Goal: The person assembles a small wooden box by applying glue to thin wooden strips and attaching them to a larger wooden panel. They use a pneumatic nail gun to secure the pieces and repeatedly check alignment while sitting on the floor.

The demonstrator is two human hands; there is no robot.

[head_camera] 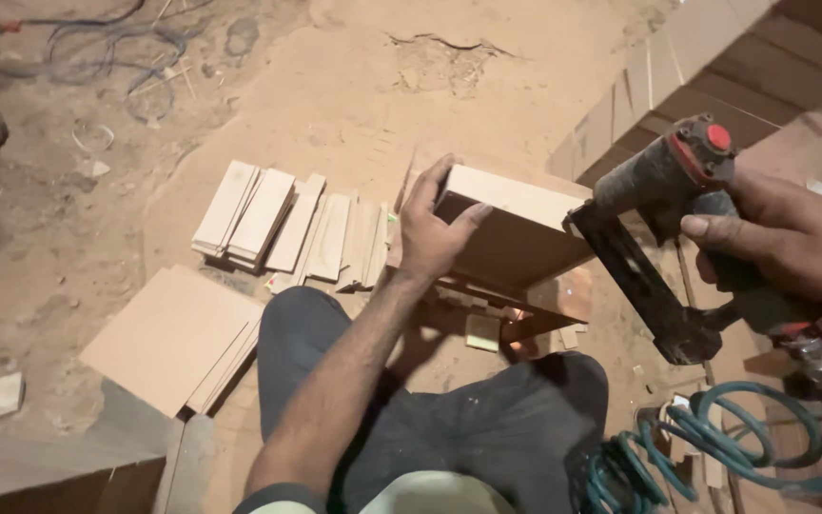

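Note:
My left hand [433, 227] grips the left end of a small wooden box [516, 233] that rests on the dusty floor in front of my knees. In my right hand [787, 243] is a black pneumatic nail gun [663, 205] with a red cap. Its nose presses against the box's right side. A coiled teal air hose [715, 443] runs from the gun's handle down to the lower right.
Cut wooden boards [283, 224] lie in a row left of the box. A stack of flat panels [178, 338] sits at lower left. Larger boards [706, 67] lean at the upper right. Cables [97, 48] trail across the sandy floor at top left. My legs in dark trousers [449, 419] fill the lower middle.

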